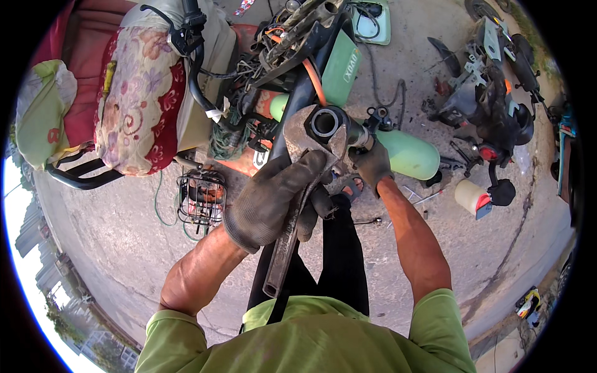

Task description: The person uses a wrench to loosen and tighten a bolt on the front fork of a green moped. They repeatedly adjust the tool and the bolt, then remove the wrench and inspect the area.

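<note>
My gloved left hand is wrapped around a large worn open-end wrench, its handle slanting down toward me. The wrench jaws sit around the dark round end of a hollow metal tube, whose open bore faces up. On the right, my gloved right hand is closed on a metal fitting at the side of that tube. The palm side of its grip is hidden. Just beyond it lies a pale green cylinder. A green panel stands behind the tube.
A vehicle frame with black handlebars stands at the left, beside a flower-patterned cover. A wire basket rests on the ground. Toward the right are a partly stripped scooter, a cream-coloured container and scattered tools.
</note>
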A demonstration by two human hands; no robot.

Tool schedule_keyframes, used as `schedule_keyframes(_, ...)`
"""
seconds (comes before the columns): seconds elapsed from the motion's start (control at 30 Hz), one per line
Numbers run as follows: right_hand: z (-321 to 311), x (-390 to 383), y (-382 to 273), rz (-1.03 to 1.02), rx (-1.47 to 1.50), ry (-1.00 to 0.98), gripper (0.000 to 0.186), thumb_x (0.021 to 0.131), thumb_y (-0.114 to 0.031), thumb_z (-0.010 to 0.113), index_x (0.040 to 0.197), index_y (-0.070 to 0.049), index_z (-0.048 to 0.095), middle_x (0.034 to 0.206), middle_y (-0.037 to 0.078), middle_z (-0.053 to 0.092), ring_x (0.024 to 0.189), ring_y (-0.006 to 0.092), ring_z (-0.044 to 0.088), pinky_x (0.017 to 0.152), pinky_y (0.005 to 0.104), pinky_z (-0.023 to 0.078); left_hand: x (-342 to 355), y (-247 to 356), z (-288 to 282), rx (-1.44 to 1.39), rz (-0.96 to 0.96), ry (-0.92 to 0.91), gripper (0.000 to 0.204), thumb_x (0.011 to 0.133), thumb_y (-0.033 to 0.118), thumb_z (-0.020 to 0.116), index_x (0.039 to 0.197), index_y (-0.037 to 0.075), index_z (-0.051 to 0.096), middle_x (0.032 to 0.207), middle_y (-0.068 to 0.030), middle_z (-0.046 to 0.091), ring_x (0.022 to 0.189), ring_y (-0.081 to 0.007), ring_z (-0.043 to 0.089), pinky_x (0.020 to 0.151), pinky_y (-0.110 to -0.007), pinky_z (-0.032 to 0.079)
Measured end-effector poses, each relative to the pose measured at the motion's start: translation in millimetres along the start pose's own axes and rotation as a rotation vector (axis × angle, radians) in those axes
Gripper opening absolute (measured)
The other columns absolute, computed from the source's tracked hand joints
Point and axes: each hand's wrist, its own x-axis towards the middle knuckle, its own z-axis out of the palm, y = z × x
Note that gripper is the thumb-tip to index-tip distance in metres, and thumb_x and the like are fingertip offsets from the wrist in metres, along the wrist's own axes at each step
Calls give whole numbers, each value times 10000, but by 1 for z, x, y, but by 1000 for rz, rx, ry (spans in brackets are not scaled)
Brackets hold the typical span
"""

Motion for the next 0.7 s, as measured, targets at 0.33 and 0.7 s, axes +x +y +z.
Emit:
schedule_keyframes(0.33,1,3,5,-39,13,4,437,811,-221,770,1189,-40,645,1083,202,741,1046,409,698,867,460,567,3,2,-1,7,-41,-32,424,1089,448,488,1073,41,607,721,-117,687,419,-200,586,385,-306,459)
schedule_keyframes(0.7,-1,2,3,-62,22,15,437,784,-203,800,1169,-47,665,1041,183,756,1012,392,720,841,449,579,-1,4,3,-30,-25,-35,469,1064,492,529,1068,30,610,714,-105,678,421,-184,578,372,-288,436)
